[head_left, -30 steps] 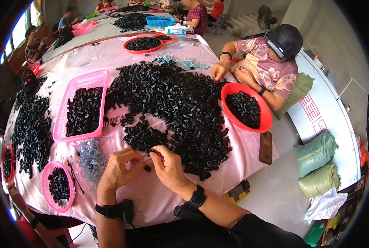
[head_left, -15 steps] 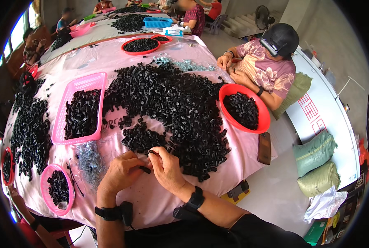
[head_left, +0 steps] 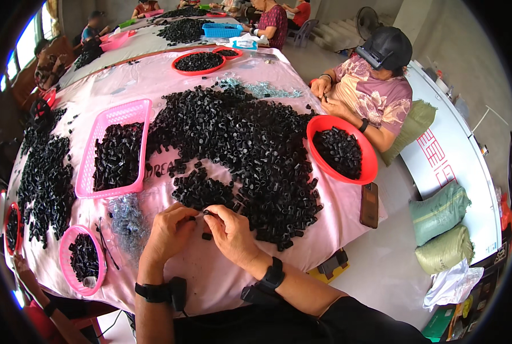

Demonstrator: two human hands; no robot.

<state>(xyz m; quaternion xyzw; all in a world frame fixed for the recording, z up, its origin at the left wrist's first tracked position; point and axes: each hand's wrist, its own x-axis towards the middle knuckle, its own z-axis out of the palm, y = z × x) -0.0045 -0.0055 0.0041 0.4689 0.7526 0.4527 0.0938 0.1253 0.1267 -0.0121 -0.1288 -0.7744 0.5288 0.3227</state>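
Note:
My left hand [head_left: 171, 228] and my right hand [head_left: 231, 232] face each other over the near edge of a heap of small black plastic caps [head_left: 233, 137]. The right thumb and index finger pinch a small black cap [head_left: 208, 214]. My left fingertips are pressed together beside it on something small and dark, mostly hidden by the fingers. Another black piece [head_left: 207, 235] shows just under my right fingers; whether it is held or lies on the cloth I cannot tell. Both wrists wear black straps.
A pink basket [head_left: 83, 172] and a pink bowl [head_left: 67, 255], both with black parts, stand left. Clear small pieces [head_left: 127, 221] and a thin black tool [head_left: 106, 246] lie between. At right are a red bowl [head_left: 372, 160], a phone [head_left: 369, 205] and a co-worker [head_left: 376, 86].
My fingertips have drawn slightly apart, and the left hand has lost sight of the piece that stuck out by it. The co-worker at right has shifted their hands. The view has moved slightly.

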